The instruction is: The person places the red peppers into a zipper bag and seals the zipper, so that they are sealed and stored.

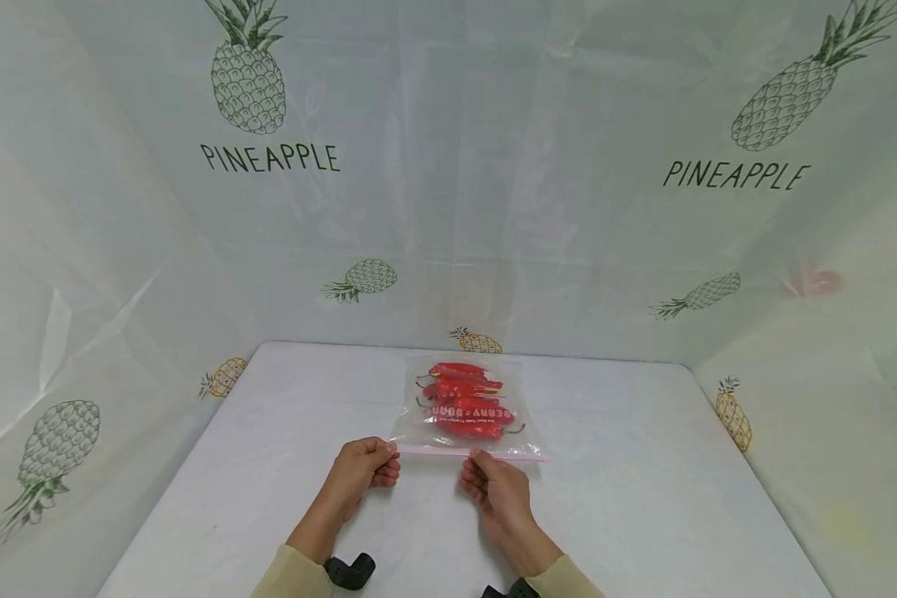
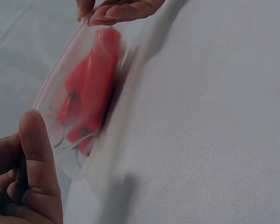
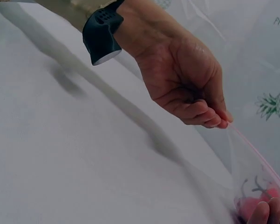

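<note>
A clear zip bag [image 1: 411, 423] with a pink zip strip along its near edge lies on the table, holding several red chili peppers [image 1: 467, 403] with green stems. White lettering is printed across the bag. My left hand [image 1: 362, 465] pinches the left corner of the zip edge between thumb and finger. Right of the strip's middle, my right hand [image 1: 501, 490] grips the same edge, thumb on top. In the left wrist view the zip edge is lifted off the table, stretched between both hands.
The white table [image 1: 628, 465] spreads out on both sides of the bag. Behind and beside it hangs a pale sheet [image 1: 538, 208] printed with pineapples. Black wrist cameras [image 1: 351, 571] sit on both wrists.
</note>
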Motion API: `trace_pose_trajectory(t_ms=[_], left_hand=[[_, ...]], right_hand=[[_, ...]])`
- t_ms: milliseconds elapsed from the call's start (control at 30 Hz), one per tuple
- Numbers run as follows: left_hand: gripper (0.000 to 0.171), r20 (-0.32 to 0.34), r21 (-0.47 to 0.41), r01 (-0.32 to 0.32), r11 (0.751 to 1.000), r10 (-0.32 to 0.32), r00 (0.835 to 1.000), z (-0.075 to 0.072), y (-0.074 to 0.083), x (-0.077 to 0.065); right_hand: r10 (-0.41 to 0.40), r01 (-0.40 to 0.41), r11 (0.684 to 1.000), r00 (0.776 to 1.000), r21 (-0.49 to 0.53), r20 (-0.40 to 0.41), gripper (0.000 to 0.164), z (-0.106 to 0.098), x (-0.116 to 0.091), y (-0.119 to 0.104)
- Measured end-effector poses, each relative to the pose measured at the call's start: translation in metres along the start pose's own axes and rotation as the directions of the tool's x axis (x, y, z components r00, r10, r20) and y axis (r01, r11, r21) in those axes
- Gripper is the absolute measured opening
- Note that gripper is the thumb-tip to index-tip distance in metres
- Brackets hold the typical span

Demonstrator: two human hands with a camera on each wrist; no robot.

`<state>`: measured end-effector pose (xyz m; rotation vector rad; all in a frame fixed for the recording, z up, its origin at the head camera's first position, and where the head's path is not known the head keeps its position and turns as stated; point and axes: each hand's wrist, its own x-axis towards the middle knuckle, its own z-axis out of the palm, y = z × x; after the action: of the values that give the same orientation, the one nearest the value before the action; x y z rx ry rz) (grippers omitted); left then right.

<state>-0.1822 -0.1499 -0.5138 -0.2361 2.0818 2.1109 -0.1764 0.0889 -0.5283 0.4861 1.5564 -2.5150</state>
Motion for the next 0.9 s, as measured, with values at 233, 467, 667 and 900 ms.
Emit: trace_pose_trajectory(t_ms=[233, 467, 667, 900], left_hand=[[0.024, 0.008, -0.002, -0.007, 1.0, 0.007, 1.0, -0.001, 0.0, 0.001], [0.025, -0.003, 0.007, -0.004, 1.0, 0.004, 1.0, 0.0, -0.002, 0.002], [0.024, -0.004, -0.001, 0.001, 1.0, -0.001, 1.0, 0.0, -0.003, 0.002], [0.023, -0.012, 0.004, 0.005, 1.0, -0.005, 1.0, 0.001, -0.003, 0.003]], right_hand=[[0.0, 0.0, 1.0, 1.0, -0.005, -0.017, 0.023, -0.008, 0.001, -0.003], [-0.009, 0.01, 1.0, 0.999, 0.004, -0.043, 0.024, -0.017, 0.001, -0.006], [-0.023, 0.024, 1.0, 0.998, 0.017, -0.053, 0.02, -0.025, 0.001, -0.009], [-0.029, 0.03, 1.0, 0.997, 0.006, -0.065, 0.02, -0.032, 0.002, -0.012]])
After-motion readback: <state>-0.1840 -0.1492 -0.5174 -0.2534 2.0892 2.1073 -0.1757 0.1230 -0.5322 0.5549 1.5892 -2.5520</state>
